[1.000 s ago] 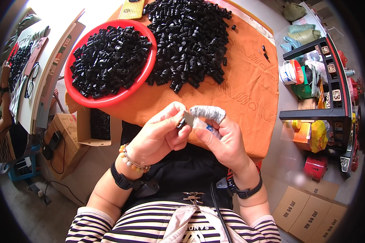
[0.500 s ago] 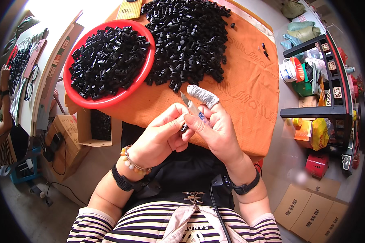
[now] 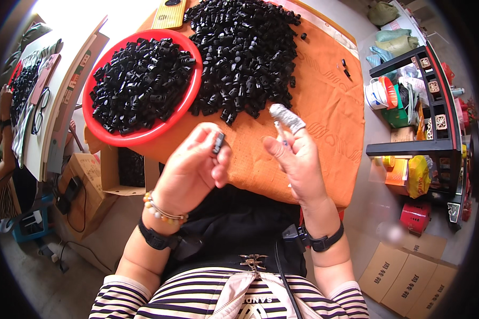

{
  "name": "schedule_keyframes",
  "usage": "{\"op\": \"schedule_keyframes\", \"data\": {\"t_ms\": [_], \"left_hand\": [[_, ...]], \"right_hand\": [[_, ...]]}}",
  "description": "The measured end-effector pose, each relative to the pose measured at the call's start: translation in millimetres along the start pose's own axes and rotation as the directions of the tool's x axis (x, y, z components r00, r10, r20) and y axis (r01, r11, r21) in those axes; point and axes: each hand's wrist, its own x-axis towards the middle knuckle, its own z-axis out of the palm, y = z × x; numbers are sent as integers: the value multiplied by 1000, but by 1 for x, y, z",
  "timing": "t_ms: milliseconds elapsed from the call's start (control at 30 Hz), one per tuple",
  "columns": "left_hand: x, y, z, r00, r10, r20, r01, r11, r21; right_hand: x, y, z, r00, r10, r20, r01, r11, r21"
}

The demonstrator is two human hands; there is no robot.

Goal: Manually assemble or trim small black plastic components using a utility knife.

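Observation:
Between the thumb and fingers of my left hand (image 3: 189, 165) is a small black plastic part (image 3: 218, 142). My right hand (image 3: 303, 167), a short way to the right, is closed on a small knife (image 3: 280, 131) whose blade points away from me; most of its handle is hidden in the fingers. A grey-and-white knit finger sleeve (image 3: 288, 118) covers my right index finger. Beyond my hands, a large heap of similar black parts (image 3: 242, 58) lies on the orange cloth (image 3: 324, 101). To its left, a red basin (image 3: 198, 85) is filled with more of them.
A few loose black pieces (image 3: 346, 70) lie on the cloth's right side. Below the basin stands an open cardboard box (image 3: 123, 190) with black parts inside. A black shelf rack (image 3: 410, 147) is at the right, flattened cartons (image 3: 404, 279) on the floor. Another person's arm (image 3: 5, 106) shows far left.
My hands have come apart from their meeting point. The left one moved left with the black part, turning palm up; the right one moved right with the knife, its blade away from the part.

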Motion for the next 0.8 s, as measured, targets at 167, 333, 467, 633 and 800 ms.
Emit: {"op": "schedule_keyframes", "data": {"t_ms": [167, 333, 467, 633, 800], "left_hand": [[-1, 34, -16, 910, 398, -114, -385, 915, 124], [-8, 51, -27, 811, 584, -15, -553, 775, 307], [-8, 50, -20, 809, 587, -29, -555, 780, 291], [-7, 45, -16, 841, 541, 21, -531, 816, 227], [-6, 32, -12, 901, 434, -18, -414, 870, 268]], "right_hand": [[10, 5, -28, 970, -6, -245, 13, 1000, 25], [25, 18, -49, 938, -69, -340, 43, 995, -85], [42, 37, -57, 904, -273, -330, 163, 932, -324], [57, 44, -55, 887, -404, -223, 235, 812, -534], [65, 48, -52, 911, -355, -209, 149, 757, -636]]}}
